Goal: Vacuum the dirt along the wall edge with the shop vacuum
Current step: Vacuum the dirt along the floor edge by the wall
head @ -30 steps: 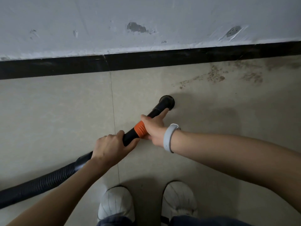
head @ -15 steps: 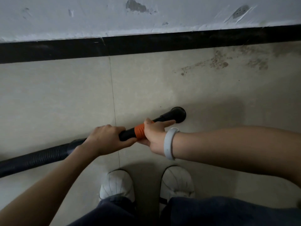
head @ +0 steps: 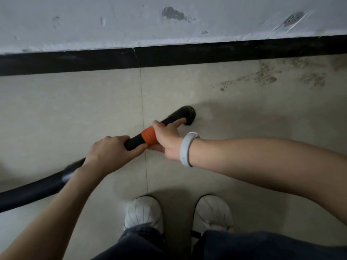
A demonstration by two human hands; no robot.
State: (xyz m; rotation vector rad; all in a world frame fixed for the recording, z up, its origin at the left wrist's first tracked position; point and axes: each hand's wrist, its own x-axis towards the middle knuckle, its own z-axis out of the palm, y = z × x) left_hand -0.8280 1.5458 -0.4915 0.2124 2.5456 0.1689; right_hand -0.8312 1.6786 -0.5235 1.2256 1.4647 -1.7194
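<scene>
A black ribbed vacuum hose point(head: 33, 190) comes in from the left and ends in a black nozzle point(head: 185, 114) with an orange collar point(head: 148, 136). My left hand point(head: 112, 151) grips the black tube behind the collar. My right hand point(head: 167, 136) grips the collar, its forefinger stretched along the nozzle. The nozzle mouth points down at the beige floor tile. Brown dirt point(head: 264, 76) lies scattered along the black baseboard point(head: 169, 55) up and to the right of the nozzle, apart from it.
A white wall point(head: 131, 25) with chipped patches rises above the baseboard. My two white shoes point(head: 143, 212) stand on the tile just below my hands. A tile joint point(head: 143, 109) runs from the baseboard toward my feet.
The nozzle has swung back from pointing right to pointing up and right, toward the wall. Both hands keep their grip on the tube.
</scene>
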